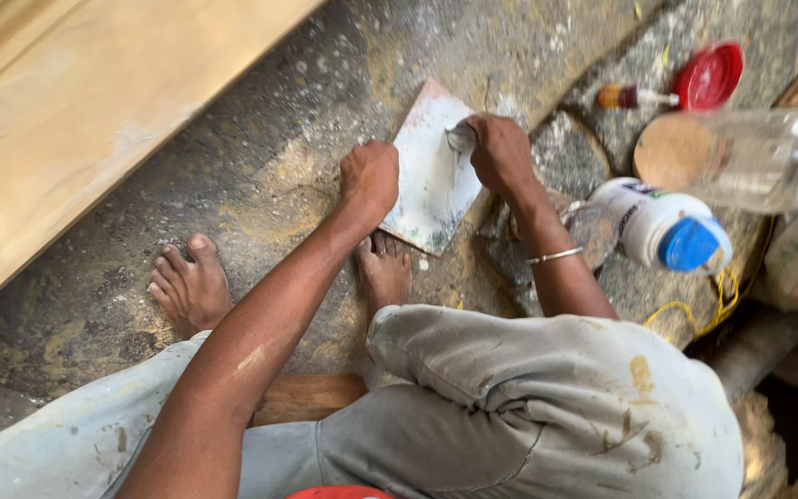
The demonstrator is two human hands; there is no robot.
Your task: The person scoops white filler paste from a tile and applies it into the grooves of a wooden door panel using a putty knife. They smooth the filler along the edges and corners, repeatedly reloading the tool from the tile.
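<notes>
I see a small white tile (pixel 431 171) lying flat on the dusty stone floor (pixel 260 166), just ahead of my right foot (pixel 383 268). My left hand (pixel 369 180) presses a closed fist on the tile's left edge. My right hand (pixel 501 152) has its fingers clamped together on a small blade (pixel 461 137) touching the tile's upper right edge. Right of the tile, a white jar with a blue lid (pixel 667 226) lies on its side, with a clear plastic bottle (pixel 768 157) and a red lid (pixel 710 76) beyond. Open floor runs left toward a pale wooden plank (pixel 85 111). My left foot (pixel 188 286) rests there, well apart from the tile.
</notes>
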